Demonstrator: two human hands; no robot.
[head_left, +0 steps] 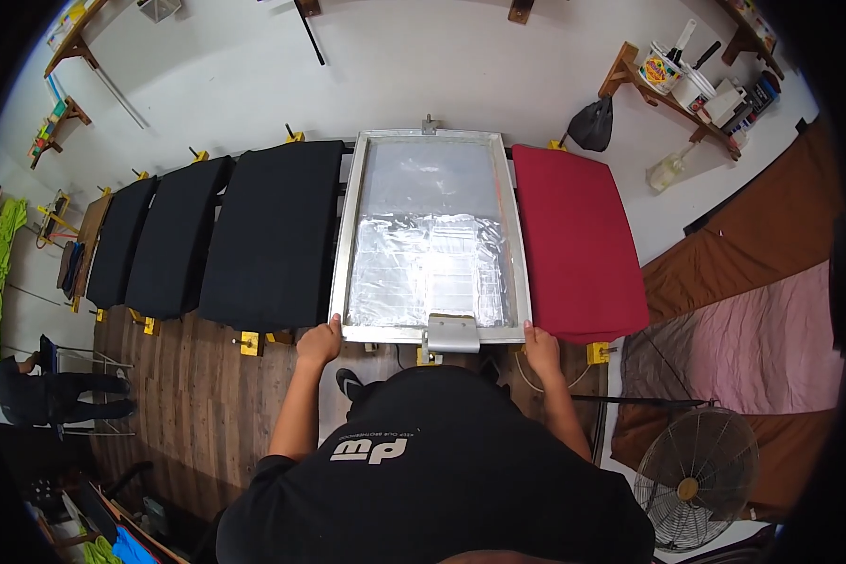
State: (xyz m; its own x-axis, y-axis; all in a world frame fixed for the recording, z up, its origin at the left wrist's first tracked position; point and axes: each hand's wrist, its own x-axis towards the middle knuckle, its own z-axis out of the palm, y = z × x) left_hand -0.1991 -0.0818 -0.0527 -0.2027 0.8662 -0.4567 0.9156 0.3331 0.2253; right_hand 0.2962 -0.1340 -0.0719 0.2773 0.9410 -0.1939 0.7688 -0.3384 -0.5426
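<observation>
A large metal-framed printing screen point(430, 240) with a silvery mesh lies flat in front of me, a grey squeegee handle point(453, 334) resting at its near edge. My left hand point(320, 342) grips the frame's near left corner. My right hand point(540, 346) grips the near right corner. A red cloth-covered board point(578, 240) lies right of the screen. Three black cloth-covered boards point(273, 235) line up to its left.
A standing fan point(691, 479) is at the lower right, by brown and pink cloth point(761, 320). Wall shelves point(686, 80) hold buckets and bottles at the upper right. Another person point(47, 395) bends over at the far left on the wooden floor point(197, 404).
</observation>
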